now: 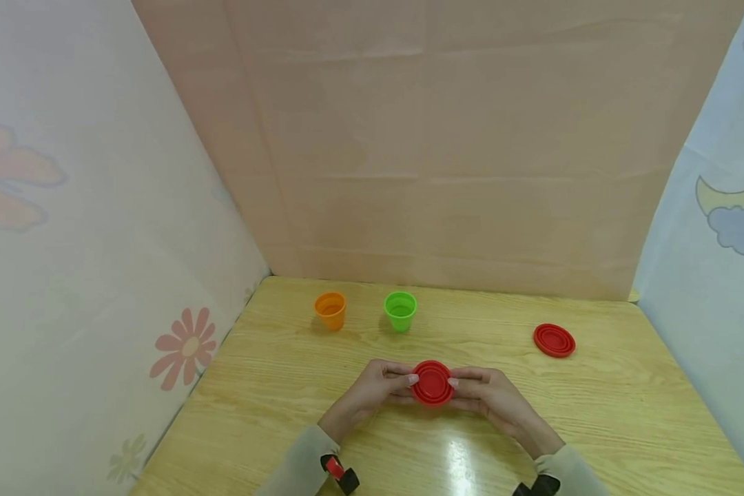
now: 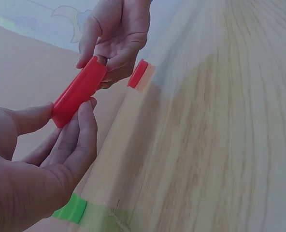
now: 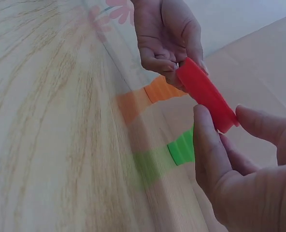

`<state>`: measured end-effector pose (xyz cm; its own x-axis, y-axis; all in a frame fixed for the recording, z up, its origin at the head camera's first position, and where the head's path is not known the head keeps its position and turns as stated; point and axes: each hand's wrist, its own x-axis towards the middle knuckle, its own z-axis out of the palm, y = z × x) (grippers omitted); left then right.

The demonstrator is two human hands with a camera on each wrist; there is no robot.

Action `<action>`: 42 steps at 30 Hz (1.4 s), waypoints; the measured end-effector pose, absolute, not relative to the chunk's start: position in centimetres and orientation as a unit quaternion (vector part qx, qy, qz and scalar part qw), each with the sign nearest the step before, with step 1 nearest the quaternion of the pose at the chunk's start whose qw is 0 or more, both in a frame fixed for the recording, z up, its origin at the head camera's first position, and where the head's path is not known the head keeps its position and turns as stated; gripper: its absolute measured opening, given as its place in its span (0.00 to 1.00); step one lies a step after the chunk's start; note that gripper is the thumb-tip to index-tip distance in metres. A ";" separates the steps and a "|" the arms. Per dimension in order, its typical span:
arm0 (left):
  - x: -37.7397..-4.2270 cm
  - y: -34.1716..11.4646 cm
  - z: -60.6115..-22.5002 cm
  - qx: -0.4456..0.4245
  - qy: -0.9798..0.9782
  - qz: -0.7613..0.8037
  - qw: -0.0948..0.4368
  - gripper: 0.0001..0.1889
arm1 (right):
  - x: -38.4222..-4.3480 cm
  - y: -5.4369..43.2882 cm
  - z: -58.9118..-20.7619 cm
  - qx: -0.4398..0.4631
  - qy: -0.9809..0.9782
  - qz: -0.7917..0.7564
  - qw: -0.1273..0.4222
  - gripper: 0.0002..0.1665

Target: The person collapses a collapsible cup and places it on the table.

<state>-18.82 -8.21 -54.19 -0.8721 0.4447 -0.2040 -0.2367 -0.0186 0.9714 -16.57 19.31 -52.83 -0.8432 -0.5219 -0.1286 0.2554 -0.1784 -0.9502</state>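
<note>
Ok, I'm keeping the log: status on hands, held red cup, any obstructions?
Left hand, right hand pinching collapsed red cup above table. Orange cup, green cup standing beyond; second red cup off right. Nothing visibly in the way.

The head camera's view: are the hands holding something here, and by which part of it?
The left hand and right hand together pinch a flat, round, ringed red disc, probably silicone, at opposite sides of its rim.

Head view looks down; close wrist views share the held disc (image 2: 78,92).
</note>
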 end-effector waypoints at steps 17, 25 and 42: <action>-19.0 -7.5 -54.3 0.040 0.617 0.736 0.275 0.17 | -16.8 20.1 -53.2 -0.112 0.550 -0.783 0.266 0.14; -19.1 -7.6 -54.1 0.048 0.612 0.739 0.277 0.17 | -16.8 20.3 -53.6 -0.105 0.543 -0.786 0.277 0.16; -19.8 -7.1 -54.2 0.017 0.616 0.738 0.275 0.15 | -17.2 20.5 -54.1 -0.106 0.542 -0.782 0.288 0.15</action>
